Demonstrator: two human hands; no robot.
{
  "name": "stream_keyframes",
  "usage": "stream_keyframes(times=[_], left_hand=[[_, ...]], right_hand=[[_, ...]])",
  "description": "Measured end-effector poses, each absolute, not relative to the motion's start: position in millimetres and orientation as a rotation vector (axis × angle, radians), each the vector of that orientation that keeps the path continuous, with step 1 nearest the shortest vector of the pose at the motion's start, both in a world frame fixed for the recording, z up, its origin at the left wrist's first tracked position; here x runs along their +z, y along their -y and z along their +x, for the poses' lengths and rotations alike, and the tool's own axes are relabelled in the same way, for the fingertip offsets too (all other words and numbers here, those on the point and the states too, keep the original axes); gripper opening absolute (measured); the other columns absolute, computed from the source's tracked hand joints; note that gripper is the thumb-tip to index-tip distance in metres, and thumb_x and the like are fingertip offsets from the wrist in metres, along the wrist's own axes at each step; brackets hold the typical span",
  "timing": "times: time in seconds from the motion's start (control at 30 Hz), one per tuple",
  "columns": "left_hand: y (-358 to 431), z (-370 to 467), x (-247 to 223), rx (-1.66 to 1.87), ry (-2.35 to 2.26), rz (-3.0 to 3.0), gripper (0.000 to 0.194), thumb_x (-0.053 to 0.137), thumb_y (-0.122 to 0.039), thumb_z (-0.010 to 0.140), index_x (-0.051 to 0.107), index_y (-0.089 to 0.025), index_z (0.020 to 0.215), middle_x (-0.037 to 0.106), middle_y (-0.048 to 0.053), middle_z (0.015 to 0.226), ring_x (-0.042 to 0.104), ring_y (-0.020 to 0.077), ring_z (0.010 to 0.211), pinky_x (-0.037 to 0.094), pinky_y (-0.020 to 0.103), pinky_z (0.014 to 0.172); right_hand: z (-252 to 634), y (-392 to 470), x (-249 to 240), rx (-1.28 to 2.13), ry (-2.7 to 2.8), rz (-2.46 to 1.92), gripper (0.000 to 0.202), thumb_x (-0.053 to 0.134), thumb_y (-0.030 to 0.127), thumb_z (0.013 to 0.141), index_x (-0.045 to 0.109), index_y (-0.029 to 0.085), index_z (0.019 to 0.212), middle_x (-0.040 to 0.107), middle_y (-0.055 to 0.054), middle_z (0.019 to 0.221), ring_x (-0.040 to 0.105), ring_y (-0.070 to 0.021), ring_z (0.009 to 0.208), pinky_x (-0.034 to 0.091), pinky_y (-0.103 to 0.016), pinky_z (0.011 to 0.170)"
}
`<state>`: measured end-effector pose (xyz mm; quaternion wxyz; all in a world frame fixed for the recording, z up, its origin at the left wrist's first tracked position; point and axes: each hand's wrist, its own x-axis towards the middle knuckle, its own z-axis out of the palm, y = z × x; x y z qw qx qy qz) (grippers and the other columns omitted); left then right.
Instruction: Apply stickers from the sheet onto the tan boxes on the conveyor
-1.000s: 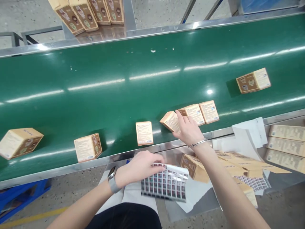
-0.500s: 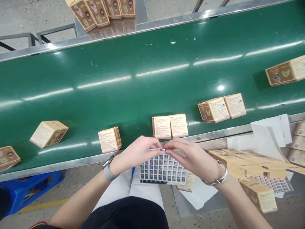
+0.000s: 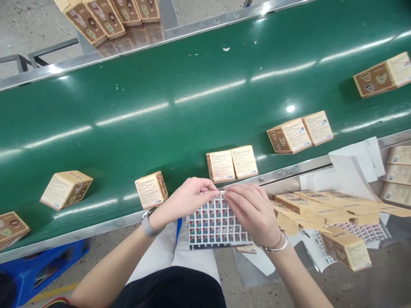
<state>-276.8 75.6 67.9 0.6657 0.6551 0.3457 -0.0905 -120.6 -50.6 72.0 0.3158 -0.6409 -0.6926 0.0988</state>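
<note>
Just off the belt's (image 3: 167, 137) near edge, above the lap: one sheet (image 3: 210, 229) of small red-and-blue stickers, in rows on a pale backing. Clock bearings below are taken from it.

Left hand (image 3: 189, 196), at 11: thumb and forefinger closed in a pinch on the sheet's top edge, other fingers curled. Watch (image 3: 149, 224) on that wrist. Right hand (image 3: 257, 211), at 1 to 2: fingers together, half curled, tips at the same edge close by the left's; it covers the sheet's upper right part. Cannot tell whether it pinches a sticker. Bracelet (image 3: 278, 244) on that wrist.

Belt green, glossy, with light streaks. At 12 to 1, near pair of boxes (image 3: 233, 164) side by side, printed labels up, just beyond the fingers. Near 2, far pair (image 3: 300, 133), side by side; lone box (image 3: 382, 76) farther out. At 10, single box (image 3: 150, 190) by the near edge; toward 9, two more, well apart, the outermost cut by the frame.

At 3, off the belt: cartons (image 3: 321, 207) heaped, some flaps open, another sticker sheet (image 3: 364, 231) beside them. At 11, across the belt, a row of boxes (image 3: 109, 19) standing. Between 8 and 9, something blue (image 3: 48, 261) on the floor.
</note>
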Motion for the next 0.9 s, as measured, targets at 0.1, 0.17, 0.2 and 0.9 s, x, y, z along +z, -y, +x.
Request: stream_keyframes(times=[0.1, 0.17, 0.2, 0.9], left_hand=[[-80, -268, 61, -0.214, -0.761, 1.564, 0.020, 0.053, -0.025, 0.093, 0.068, -0.017, 0.083, 0.072, 0.001, 0.075, 0.066, 0.0171, 0.068, 0.049, 0.026, 0.060], [-81, -260, 55, -0.207, -0.709, 1.633, 0.016, 0.056, -0.020, 0.091, 0.069, -0.018, 0.082, 0.076, 0.006, 0.100, 0.069, 0.0239, 0.098, 0.053, 0.036, 0.084], [-80, -255, 52, -0.204, -0.660, 1.673, 0.014, 0.059, -0.017, 0.090, 0.069, -0.019, 0.079, 0.074, 0.007, 0.117, 0.063, 0.0268, 0.117, 0.049, 0.042, 0.098], [-54, -166, 7, -0.209, -0.136, 2.398, 0.020, 0.062, -0.014, 0.091, 0.076, -0.016, 0.076, 0.040, 0.008, 0.158, 0.023, 0.0290, 0.151, 0.014, 0.048, 0.126]], right_hand=[[-106, 50, 58, 0.445, 1.477, -1.788, 0.010, 0.059, 0.015, 0.093, 0.064, 0.024, 0.091, 0.074, -0.009, 0.100, 0.069, -0.0241, 0.100, 0.053, -0.043, 0.090], [-86, 45, 41, 0.548, 1.064, -1.904, 0.008, 0.058, 0.028, 0.093, 0.062, 0.024, 0.087, 0.070, -0.011, 0.113, 0.064, -0.0260, 0.113, 0.050, -0.047, 0.097], [-74, 42, 30, 0.565, 0.861, -1.953, 0.012, 0.058, 0.035, 0.092, 0.061, 0.024, 0.087, 0.067, -0.013, 0.120, 0.062, -0.0271, 0.117, 0.049, -0.048, 0.099], [-14, 26, -52, 0.344, 0.462, -2.107, 0.026, 0.054, 0.046, 0.083, 0.058, 0.021, 0.089, 0.070, -0.014, 0.105, 0.069, -0.0263, 0.096, 0.056, -0.046, 0.088]])
